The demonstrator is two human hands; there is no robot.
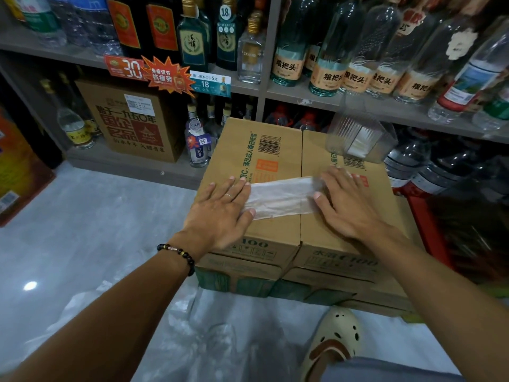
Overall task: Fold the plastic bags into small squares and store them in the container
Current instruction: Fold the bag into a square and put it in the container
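Two flat palms, one bag strip pinned on the carton

Both hands press down w/ fingers straight — neither one is curled round anything. The left hand (220,208) lies over the left end of the plastic bag (281,199), the right hand (349,205) over its right end, thumb resting on the film. Between them the bag shows as a long narrow band, already flattened, lying across the seam of two cardboard cartons (264,161) that serve as a work surface. Holding both ends down looks meant to keep the slippery film taut & push air out so a crease will hold; that's a judgement, not sth seen.

Next step, probably: fold the band end over end into a square.

The clear container (358,139) stands at the far right corner of the cartons, near the right hand — handy for dropping a finished square in. White folded pieces seem to sit inside already. More loose plastic bags (176,321) lie on the floor by the person's shoe (336,337), apparently waiting their turn.
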